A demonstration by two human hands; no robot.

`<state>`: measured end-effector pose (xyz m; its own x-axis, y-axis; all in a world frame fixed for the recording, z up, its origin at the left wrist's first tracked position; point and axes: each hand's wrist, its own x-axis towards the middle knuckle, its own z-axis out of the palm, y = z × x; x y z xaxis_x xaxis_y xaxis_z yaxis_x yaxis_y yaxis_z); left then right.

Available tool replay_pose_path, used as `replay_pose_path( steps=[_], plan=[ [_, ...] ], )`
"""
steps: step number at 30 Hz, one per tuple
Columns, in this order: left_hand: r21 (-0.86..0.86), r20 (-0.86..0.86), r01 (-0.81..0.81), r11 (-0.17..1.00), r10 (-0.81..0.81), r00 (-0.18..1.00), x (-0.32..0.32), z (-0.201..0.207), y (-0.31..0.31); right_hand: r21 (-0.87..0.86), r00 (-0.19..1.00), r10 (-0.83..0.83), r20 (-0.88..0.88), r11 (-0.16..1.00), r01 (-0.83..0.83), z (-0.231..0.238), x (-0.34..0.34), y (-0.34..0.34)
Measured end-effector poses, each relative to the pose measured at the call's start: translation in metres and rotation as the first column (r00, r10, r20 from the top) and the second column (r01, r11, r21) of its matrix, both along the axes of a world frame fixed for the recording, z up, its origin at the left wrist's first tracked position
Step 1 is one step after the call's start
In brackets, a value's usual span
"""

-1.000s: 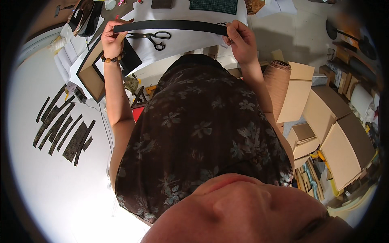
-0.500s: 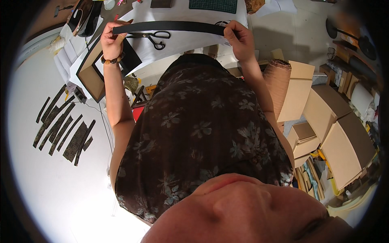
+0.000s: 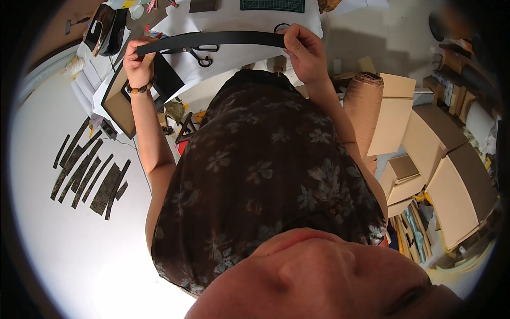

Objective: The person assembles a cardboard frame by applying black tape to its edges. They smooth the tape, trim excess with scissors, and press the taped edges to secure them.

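1 black strip (image 3: 212,39), 2 hands, both gripping. Left hand (image 3: 139,64) pinches the strip's left end, thumb against fingers; right hand (image 3: 307,53) pinches the right end the same way. Strip is in front of the person, over the white table (image 3: 244,21). Long axis runs left-right, across the body; ends point left and right, left end slightly nearer the person, middle bowed away. 1 bracelet (image 3: 140,87), left wrist. 1 pair of black scissors (image 3: 204,59) behind the strip, handle loops to the right, blades partly covered. 1 green cutting mat (image 3: 272,4) at the top edge, 1 dark flat piece (image 3: 203,5) to its left. 1 brown roll (image 3: 362,111) beside the right forearm, upright in view. Dark patterned pieces (image 3: 106,191) on the white surface (image 3: 48,223) at left: probably nine, overlaps blur the count.
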<state>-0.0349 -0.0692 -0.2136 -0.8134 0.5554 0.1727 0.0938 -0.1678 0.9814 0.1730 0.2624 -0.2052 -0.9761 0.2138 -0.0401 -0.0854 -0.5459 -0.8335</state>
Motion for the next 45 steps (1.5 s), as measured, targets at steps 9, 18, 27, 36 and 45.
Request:
replay_pose_path(
  steps=[9, 18, 27, 36, 45],
  plan=[
    [-0.035, -0.007, 0.021, 0.999, -0.021, 1.0, -0.003, 0.001, 0.002, 0.054, 0.999, 0.033, -0.037, 0.998, -0.031, -0.005, -0.002, 0.006],
    [-0.048, 0.005, 0.012, 0.999, -0.012, 1.0, -0.001, 0.0, -0.001, 0.188, 0.999, 0.038, -0.022, 0.982, -0.033, -0.015, 0.002, 0.008],
    [-0.12, -0.066, -0.027, 0.992, 0.019, 0.998, 0.007, 0.012, 0.0, 0.16, 0.996, 0.008, -0.088, 0.987, 0.006, -0.026, -0.004, 0.001],
    [-0.583, -0.724, -0.268, 0.767, -0.342, 0.599, 0.111, 0.106, 0.142, 0.124, 0.998, 0.021, -0.056, 0.992, -0.013, -0.038, -0.005, 0.001],
    [-0.673, -0.684, -0.358, 0.647, -0.36, 0.635, 0.1, 0.074, 0.168, 0.231, 0.999, -0.002, -0.037, 0.973, 0.01, -0.032, -0.006, 0.003]
  ],
)
